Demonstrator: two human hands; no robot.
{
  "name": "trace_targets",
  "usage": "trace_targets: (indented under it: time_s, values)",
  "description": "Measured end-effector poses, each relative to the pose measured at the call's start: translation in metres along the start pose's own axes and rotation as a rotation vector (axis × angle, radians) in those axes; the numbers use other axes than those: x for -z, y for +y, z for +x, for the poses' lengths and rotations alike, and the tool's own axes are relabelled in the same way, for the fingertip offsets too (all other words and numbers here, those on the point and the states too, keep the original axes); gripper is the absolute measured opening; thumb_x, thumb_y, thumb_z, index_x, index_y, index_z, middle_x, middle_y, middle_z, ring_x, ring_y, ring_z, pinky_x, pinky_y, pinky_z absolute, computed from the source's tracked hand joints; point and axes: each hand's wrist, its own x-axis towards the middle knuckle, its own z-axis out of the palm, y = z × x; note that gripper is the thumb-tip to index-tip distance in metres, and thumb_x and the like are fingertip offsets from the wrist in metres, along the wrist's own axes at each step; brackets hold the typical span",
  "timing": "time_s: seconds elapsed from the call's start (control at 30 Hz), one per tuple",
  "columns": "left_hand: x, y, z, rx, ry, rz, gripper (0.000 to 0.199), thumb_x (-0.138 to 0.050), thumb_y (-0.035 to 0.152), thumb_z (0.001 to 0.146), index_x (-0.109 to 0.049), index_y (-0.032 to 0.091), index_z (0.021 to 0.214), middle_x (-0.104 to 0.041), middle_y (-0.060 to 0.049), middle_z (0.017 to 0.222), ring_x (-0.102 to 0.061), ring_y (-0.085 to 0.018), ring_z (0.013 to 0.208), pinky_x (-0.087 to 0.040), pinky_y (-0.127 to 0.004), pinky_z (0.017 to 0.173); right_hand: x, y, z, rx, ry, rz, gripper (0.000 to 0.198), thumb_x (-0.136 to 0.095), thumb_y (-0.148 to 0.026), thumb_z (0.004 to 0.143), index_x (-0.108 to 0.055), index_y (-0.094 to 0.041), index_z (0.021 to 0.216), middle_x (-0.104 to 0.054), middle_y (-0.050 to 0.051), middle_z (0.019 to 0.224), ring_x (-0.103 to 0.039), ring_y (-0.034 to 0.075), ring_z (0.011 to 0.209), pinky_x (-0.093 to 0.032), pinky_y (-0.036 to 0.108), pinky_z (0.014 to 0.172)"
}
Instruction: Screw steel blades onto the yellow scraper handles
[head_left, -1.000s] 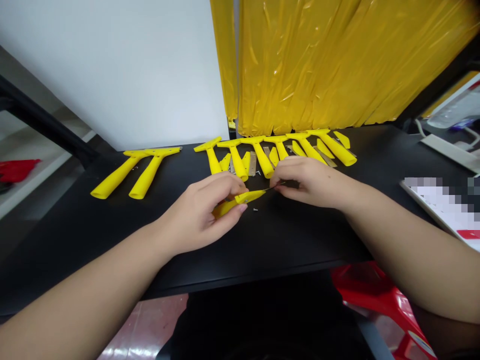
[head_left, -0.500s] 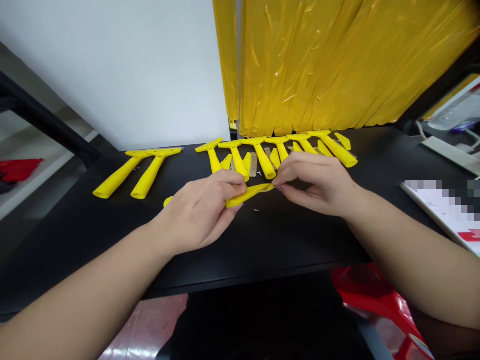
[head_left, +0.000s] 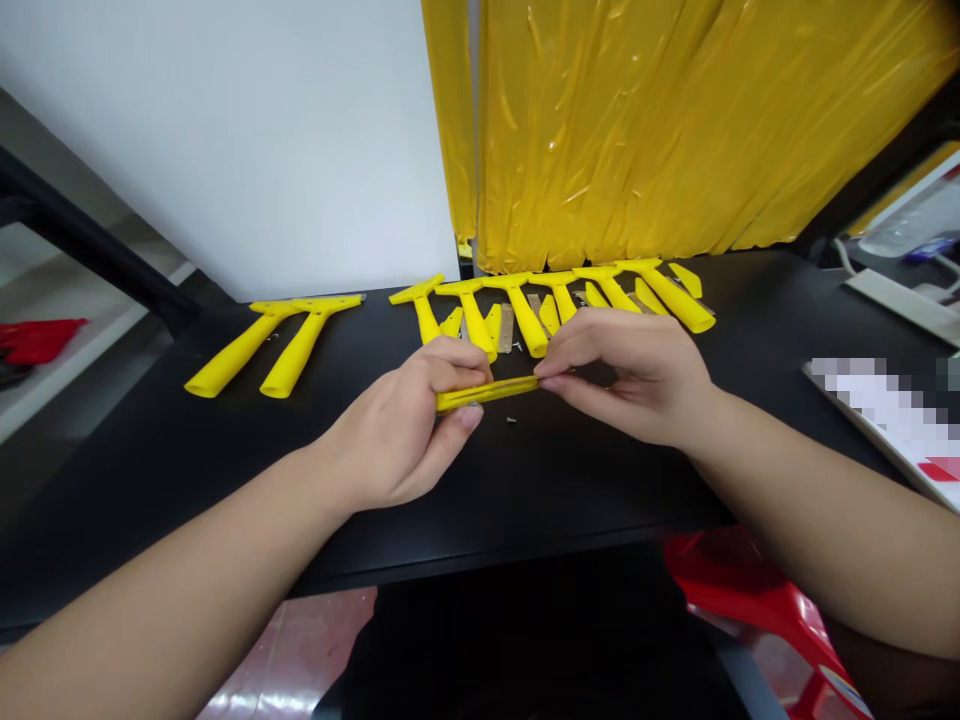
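Note:
Over the front of the table, my left hand [head_left: 405, 430] is closed round a yellow plastic scraper [head_left: 491, 394]. Its head juts out between thumb and fingers, its narrow edge facing me; the handle is hidden by the hand. At the head's right end my right hand [head_left: 630, 375] pinches with thumb and fingertips; whether a blade is between them I cannot tell. A small screw [head_left: 511, 420] lies on the table just below the head. Behind my hands several T-shaped yellow scrapers [head_left: 525, 315] lie in a row, with metal blades [head_left: 506, 328] and yellow cover plates [head_left: 493, 324] between them.
Two more yellow scrapers [head_left: 296, 350] lie on the black table [head_left: 225, 480] at the left. A white panel [head_left: 300, 150] and yellow plastic sheeting [head_left: 600, 130] stand behind. To the right are a white box-like item [head_left: 862, 410] and a red stool [head_left: 757, 590] below the table edge.
The scraper head has turned in my hands, so its thin edge now faces me, and it has shifted slightly left. My right hand has moved a little left and down with it.

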Motion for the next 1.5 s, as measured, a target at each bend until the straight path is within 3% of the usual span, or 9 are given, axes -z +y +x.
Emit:
trace_targets:
  time_s: [0.37, 0.87, 1.5]
  values:
    - [-0.008, -0.006, 0.005, -0.157, -0.012, 0.109, 0.031, -0.06, 0.011, 0.099, -0.045, 0.021, 0.123, -0.066, -0.013, 0.117, -0.071, -0.022, 0.104, -0.063, -0.034, 0.079, -0.006, -0.007, 0.004, -0.018, 0.0, 0.086, 0.008, -0.075, -0.013, 0.098, -0.078, -0.021, 0.099, -0.078, 0.004, 0.086, -0.072, 0.017, 0.078, -0.06, 0.031, 0.072]
    - [-0.008, -0.004, 0.006, -0.153, -0.021, 0.12, 0.027, -0.064, 0.019, 0.1, -0.047, 0.022, 0.12, -0.067, -0.012, 0.114, -0.072, -0.025, 0.109, -0.066, -0.04, 0.084, -0.011, -0.007, 0.003, -0.013, 0.015, 0.119, 0.009, -0.077, -0.009, 0.095, -0.078, -0.018, 0.097, -0.076, 0.005, 0.086, -0.071, 0.015, 0.079, -0.059, 0.028, 0.073]
    - [-0.005, -0.002, 0.007, -0.153, 0.035, 0.049, 0.02, -0.066, 0.016, 0.099, -0.052, 0.023, 0.111, -0.071, -0.011, 0.109, -0.072, -0.023, 0.104, -0.063, -0.035, 0.083, -0.01, -0.005, 0.0, -0.007, -0.068, 0.1, 0.014, -0.078, -0.019, 0.097, -0.074, -0.021, 0.11, -0.077, 0.005, 0.098, -0.072, 0.018, 0.09, -0.06, 0.032, 0.081]
